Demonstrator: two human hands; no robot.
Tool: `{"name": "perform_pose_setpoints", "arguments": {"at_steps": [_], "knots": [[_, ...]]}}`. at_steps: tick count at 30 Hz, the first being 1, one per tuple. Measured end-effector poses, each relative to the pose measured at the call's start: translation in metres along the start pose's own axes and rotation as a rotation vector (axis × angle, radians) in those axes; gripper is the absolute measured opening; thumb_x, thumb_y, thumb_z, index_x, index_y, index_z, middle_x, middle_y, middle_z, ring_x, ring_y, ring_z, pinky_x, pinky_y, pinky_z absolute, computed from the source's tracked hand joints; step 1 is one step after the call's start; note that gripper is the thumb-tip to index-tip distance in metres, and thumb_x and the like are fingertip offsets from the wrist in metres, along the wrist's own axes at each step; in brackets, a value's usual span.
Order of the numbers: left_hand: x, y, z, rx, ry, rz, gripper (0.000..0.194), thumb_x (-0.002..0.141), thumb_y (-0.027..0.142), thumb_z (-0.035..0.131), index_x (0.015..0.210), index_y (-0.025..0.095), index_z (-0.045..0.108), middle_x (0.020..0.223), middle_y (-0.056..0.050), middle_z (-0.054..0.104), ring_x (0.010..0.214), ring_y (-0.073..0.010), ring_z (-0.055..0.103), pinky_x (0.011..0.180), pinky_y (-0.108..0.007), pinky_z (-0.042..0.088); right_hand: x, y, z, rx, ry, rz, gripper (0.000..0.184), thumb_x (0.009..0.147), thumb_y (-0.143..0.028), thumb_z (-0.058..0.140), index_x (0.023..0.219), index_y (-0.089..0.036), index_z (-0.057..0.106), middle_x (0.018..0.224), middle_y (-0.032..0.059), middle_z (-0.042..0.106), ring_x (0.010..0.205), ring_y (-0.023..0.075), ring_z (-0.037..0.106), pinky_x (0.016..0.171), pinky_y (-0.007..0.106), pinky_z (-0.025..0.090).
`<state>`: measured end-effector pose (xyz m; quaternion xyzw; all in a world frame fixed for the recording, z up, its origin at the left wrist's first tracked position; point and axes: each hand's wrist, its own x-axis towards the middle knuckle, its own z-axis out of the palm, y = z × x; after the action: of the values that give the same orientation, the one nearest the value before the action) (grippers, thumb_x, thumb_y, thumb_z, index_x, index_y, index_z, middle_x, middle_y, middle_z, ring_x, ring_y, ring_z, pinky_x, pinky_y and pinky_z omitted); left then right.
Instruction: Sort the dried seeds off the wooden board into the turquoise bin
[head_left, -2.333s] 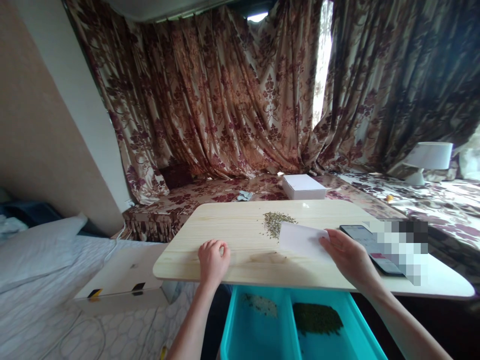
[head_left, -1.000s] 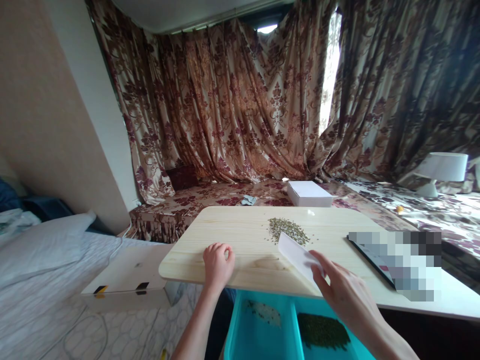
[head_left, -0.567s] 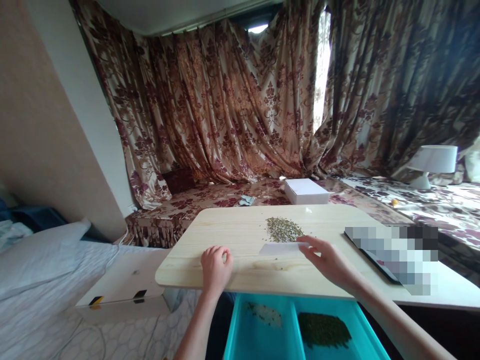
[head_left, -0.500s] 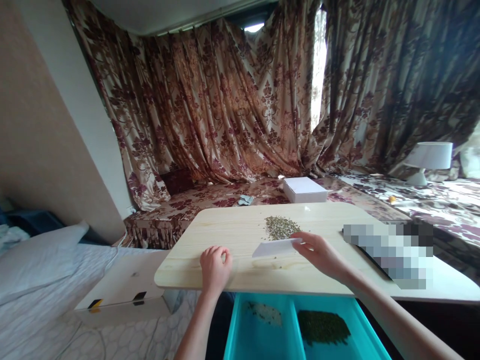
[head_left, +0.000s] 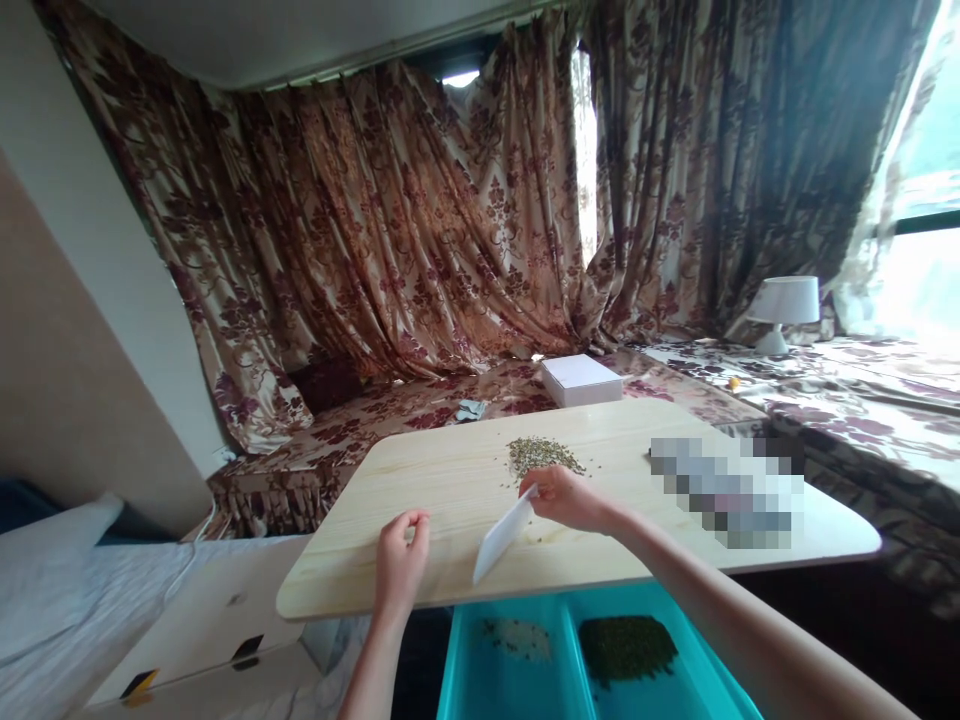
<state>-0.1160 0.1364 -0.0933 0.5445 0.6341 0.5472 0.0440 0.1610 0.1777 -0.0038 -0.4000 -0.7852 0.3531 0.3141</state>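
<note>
My right hand (head_left: 562,497) pinches a white card (head_left: 504,537) by its upper end. The card tilts down to the left above the light wooden table (head_left: 352,530). Just beyond that hand lies a loose heap of small mixed greenish and pale grains (head_left: 544,455), with stray ones around it. To the left, my left hand (head_left: 403,548) is closed at the table's near side, thumb and forefinger meeting at the tips; whether anything small is between them cannot be seen. Below the table edge, a turquoise two-compartment box (head_left: 568,650) holds pale grains with dark specks (head_left: 517,638) and dark green grains (head_left: 630,645).
A blurred-out object (head_left: 724,490) lies on the table's right side. Behind the table are a white box (head_left: 581,380), a grey-blue cloth (head_left: 471,410) and a lamp (head_left: 784,305). A white case (head_left: 202,620) sits on the bed to the left.
The white card has swung from lying nearly level to slanting down toward me. My left hand has turned, with thumb and forefinger now showing together. The view has shifted to the right.
</note>
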Motion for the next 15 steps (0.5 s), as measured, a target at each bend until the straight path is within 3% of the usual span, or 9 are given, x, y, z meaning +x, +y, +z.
{"name": "perform_pose_setpoints", "arguments": {"at_steps": [10,15], "knots": [[0.0,-0.002,0.002,-0.019,-0.017,-0.043,0.035,0.075,0.05,0.05,0.075,0.021,0.069,0.087,-0.008,0.072,0.093,-0.0293,0.065,0.088,-0.039,0.048,-0.022,-0.002,-0.021,-0.057,-0.036,0.011,0.023,0.062,-0.005,0.051,0.072,-0.016,0.068,0.055,-0.0042,0.055,0.053,0.0092,0.047,0.046,0.019,0.033],[0.0,-0.005,0.002,-0.003,-0.028,-0.035,0.034,0.076,0.05,0.049,0.076,0.021,0.068,0.087,-0.008,0.072,0.092,-0.0291,0.065,0.087,-0.039,0.048,-0.039,-0.007,-0.035,-0.077,-0.066,0.013,0.023,0.062,-0.005,0.051,0.072,-0.016,0.068,0.059,-0.003,0.057,0.057,0.01,0.05,0.05,0.02,0.036]]}}
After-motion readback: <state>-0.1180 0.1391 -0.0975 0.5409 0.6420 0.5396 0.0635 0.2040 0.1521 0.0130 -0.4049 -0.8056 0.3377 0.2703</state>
